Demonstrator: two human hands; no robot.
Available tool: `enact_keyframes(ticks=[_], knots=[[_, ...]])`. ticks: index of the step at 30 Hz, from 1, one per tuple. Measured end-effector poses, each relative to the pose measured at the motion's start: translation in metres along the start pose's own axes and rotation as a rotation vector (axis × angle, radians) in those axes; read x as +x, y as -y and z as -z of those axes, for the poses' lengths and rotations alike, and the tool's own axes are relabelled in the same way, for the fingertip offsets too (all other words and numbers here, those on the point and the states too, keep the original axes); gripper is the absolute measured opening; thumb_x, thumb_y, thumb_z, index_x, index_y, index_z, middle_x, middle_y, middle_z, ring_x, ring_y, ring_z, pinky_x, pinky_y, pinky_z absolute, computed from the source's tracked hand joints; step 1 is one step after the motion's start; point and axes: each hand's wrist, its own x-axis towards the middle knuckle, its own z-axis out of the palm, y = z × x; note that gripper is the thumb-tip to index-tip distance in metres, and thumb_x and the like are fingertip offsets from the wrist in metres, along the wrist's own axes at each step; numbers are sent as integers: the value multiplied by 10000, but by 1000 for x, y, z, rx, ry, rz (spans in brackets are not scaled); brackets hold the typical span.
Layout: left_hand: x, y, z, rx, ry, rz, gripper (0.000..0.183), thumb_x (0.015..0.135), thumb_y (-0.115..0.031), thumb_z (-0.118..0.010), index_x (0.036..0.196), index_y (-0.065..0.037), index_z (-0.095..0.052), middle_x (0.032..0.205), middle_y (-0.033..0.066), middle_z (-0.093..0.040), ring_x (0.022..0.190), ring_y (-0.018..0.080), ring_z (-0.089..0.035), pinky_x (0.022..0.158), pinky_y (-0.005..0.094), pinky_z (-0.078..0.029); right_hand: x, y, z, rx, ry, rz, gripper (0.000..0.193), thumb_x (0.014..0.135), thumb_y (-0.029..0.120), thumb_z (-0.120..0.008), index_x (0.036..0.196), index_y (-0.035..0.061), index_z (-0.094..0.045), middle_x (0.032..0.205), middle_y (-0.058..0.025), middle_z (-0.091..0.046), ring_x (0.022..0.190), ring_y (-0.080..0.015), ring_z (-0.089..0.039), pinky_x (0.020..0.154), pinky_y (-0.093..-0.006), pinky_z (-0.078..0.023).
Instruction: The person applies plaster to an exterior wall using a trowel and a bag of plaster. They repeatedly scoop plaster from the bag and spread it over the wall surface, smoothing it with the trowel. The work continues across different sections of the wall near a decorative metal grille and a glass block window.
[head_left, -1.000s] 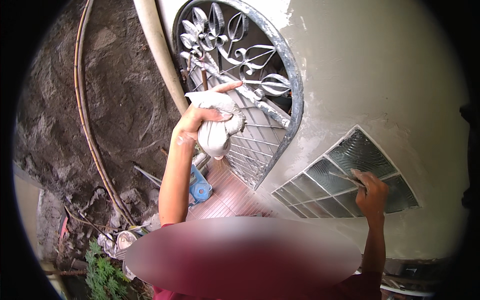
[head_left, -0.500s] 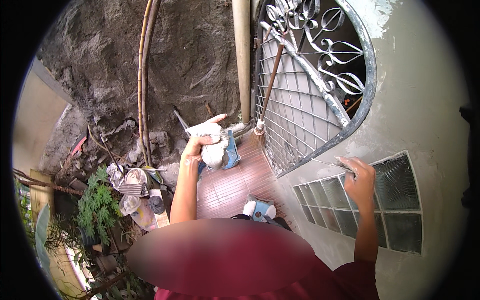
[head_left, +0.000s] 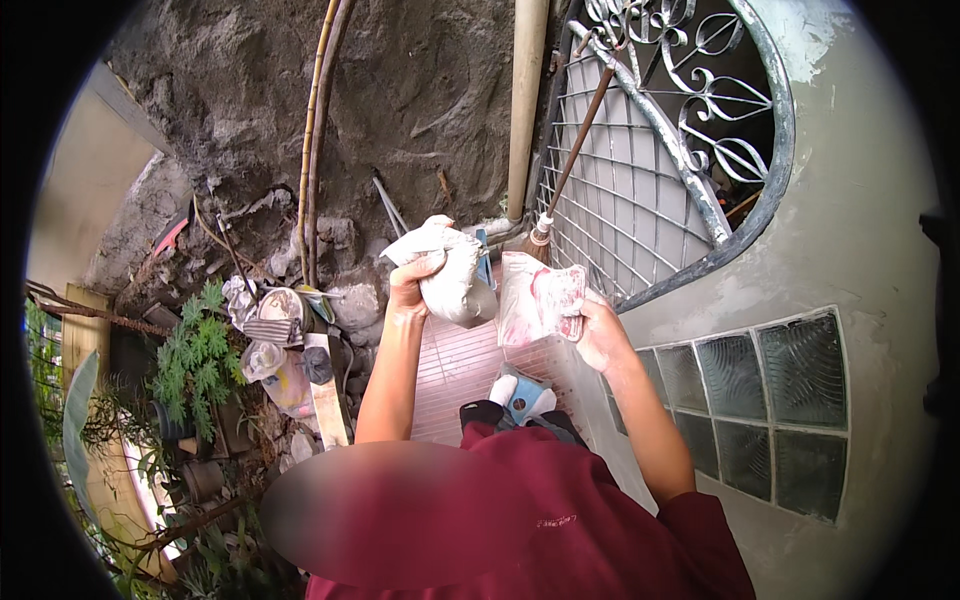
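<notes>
My left hand (head_left: 412, 285) is closed around a thick lump of white putty (head_left: 460, 285), its thumb pressed on the near side. A pale flat corner sticks out at the lump's upper left; what lies beneath the lump is hidden. Just to the right, my right hand (head_left: 605, 338) grips the edge of a flat putty spreader (head_left: 535, 298), pinkish red and smeared with white. Its broad face is turned up toward me and stands beside the lump, with a small gap between them.
A skim-coated wall (head_left: 880, 250) with a glass-block window (head_left: 770, 400) rises on the right, beside a metal gate (head_left: 650, 190). A broom (head_left: 580, 150) leans there. Buckets and bags (head_left: 285, 375) clutter the left. Below my body is a blue stool (head_left: 522, 402).
My right hand has swung away from the wall, leftward to the putty, turning the spreader's smeared face into view. My left hand still holds the lump. The whole view has shifted slightly.
</notes>
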Motion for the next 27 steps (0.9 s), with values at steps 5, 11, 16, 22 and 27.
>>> enact_keyframes(ticks=[5,11,16,22,27], knots=[[-36,6,-4,446,32,255,478,656,-73,-762,1096,-11,-583,1025,94,-651,953,193,-639,874,319,-510,1,-16,11,-235,119,68,322,913,32,-460,1212,4,-575,1074,-70,-661,953,-150,-655,788,-290,-549],[-85,64,-15,1055,192,313,311,755,-5,-749,1040,-33,-626,1006,101,-687,978,228,-657,872,339,-495,-29,-61,54,-23,-35,-205,320,931,76,-495,1226,-27,-565,1093,-82,-655,946,-161,-655,778,-290,-538],[-120,105,-20,1354,-200,346,338,799,-46,-702,1072,-19,-503,860,225,-676,879,438,-657,737,435,-514,-37,-83,82,61,-54,-318,342,955,123,-491,1274,14,-548,1118,-58,-664,914,-129,-661,705,-261,-544],[-127,128,-4,1292,-296,412,332,893,-132,-659,1105,5,-444,937,229,-653,924,392,-662,782,415,-502,-27,-76,90,97,-103,-343,352,957,160,-484,1241,-38,-550,1168,-133,-644,1044,-240,-650,895,-389,-532],[-115,142,-1,870,-431,524,284,954,-167,-618,1140,-29,-454,974,35,-560,918,100,-540,794,271,-472,-23,-60,89,133,-164,-439,412,989,257,-413,1261,-25,-541,1209,-166,-632,1089,-299,-633,945,-465,-506]])
